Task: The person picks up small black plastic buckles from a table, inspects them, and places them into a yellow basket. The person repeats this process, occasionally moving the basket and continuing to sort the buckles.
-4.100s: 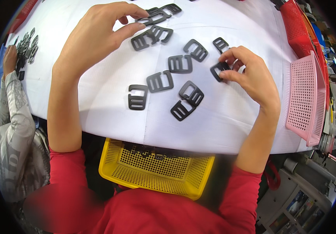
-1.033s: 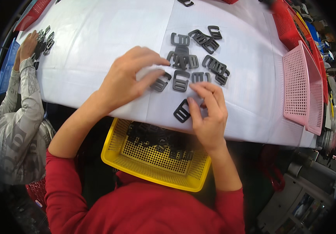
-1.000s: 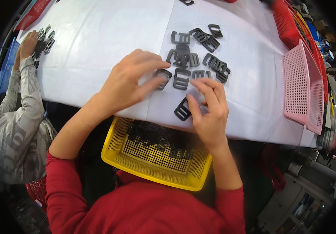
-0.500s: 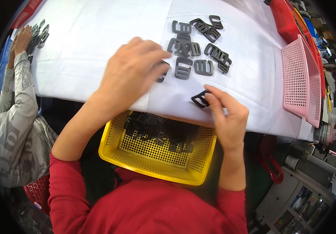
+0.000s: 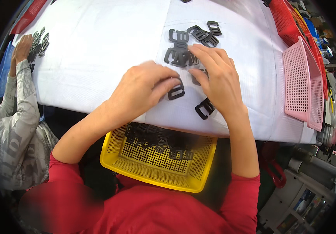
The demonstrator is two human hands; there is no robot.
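Observation:
My left hand (image 5: 146, 84) pinches a dark plastic buckle (image 5: 177, 93) between thumb and fingertips, low over the white cloth. To its right, my right hand (image 5: 219, 78) is open, thumb and fingers apart, its fingertips above the near end of a loose cluster of the same buckles (image 5: 179, 36). Part of that cluster is hidden under the right hand, including a buckle beside the thumb. One more buckle (image 5: 204, 109) lies by itself near the table's front edge, just below my right wrist.
Below the table edge, a yellow basket (image 5: 148, 180) holds many dark buckles. A pink basket (image 5: 302, 85) and red baskets (image 5: 283, 21) line the right side. At far left, another person's hands (image 5: 22, 48) are beside a separate buckle pile (image 5: 39, 45).
My right hand has let go of its buckle near the front edge and moved up-left over the cluster. My left hand has shifted slightly right and down, a buckle at its fingertips.

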